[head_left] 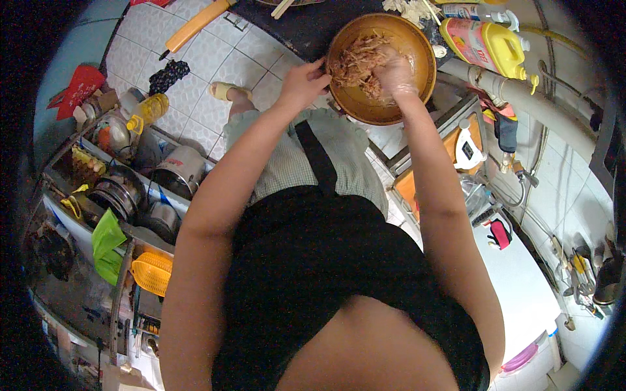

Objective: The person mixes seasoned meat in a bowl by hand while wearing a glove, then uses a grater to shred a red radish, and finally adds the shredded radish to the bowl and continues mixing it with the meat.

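Observation:
A round brown bowl (pixel 419 58) with an amber inside stands at the edge of a dark counter. Shredded, reddish-brown food (pixel 359 66) is heaped in its left half. My left hand (pixel 305 84) grips the bowl's left rim, thumb and fingers at the edge. Inside the bowl, my right hand (pixel 395 76) wears a thin transparent plastic glove, gathered at the wrist. It presses against the right side of the food. Motion blur hides its fingers, so how far they are closed does not show.
A yellow jug (pixel 484 46) and a pump bottle lie right of the bowl, near a thick pipe (pixel 528 97). Behind it are chopsticks (pixel 282 9). Metal pots (pixel 180 168) and an oil bottle (pixel 149 111) crowd the left shelving. A white kitchen scale (pixel 470 149) is at right.

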Tool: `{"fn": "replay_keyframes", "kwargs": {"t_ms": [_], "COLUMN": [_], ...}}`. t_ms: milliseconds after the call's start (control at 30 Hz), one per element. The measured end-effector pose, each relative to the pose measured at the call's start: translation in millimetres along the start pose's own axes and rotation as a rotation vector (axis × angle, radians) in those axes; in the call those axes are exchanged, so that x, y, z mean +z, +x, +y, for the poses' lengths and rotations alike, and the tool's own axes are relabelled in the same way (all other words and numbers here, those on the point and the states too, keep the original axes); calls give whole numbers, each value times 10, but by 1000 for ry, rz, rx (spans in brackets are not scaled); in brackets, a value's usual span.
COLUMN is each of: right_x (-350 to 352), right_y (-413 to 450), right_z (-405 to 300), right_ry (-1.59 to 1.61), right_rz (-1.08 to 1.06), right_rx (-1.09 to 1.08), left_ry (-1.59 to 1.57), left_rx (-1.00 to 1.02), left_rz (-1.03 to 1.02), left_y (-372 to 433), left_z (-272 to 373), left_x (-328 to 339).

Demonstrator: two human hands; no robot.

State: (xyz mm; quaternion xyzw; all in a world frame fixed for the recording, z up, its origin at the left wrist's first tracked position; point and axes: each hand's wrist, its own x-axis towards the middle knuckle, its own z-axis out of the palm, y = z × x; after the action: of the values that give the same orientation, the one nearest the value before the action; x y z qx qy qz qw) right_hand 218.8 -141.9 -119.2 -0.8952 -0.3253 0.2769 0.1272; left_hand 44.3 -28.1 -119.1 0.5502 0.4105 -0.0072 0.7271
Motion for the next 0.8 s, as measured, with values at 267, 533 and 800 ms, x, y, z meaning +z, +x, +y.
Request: {"fn": "replay_keyframes", "kwargs": {"t_ms": [267,533,800], "right_x": [-232,22,-122], "right_y": [-553,-189,-88], "right_z": [270,168,225], "right_ry": [188,-427,457], "right_rz": [140,30,212], "right_rx": [-361,-165,156], "left_ry": [-35,-4,63], "left_rx": [-29,-56,-19], "left_rz": [-24,-32,-32], "left_y": [-2,-42,-13], "left_z": [-79,28,125], "left_x": [21,-3,35]}}
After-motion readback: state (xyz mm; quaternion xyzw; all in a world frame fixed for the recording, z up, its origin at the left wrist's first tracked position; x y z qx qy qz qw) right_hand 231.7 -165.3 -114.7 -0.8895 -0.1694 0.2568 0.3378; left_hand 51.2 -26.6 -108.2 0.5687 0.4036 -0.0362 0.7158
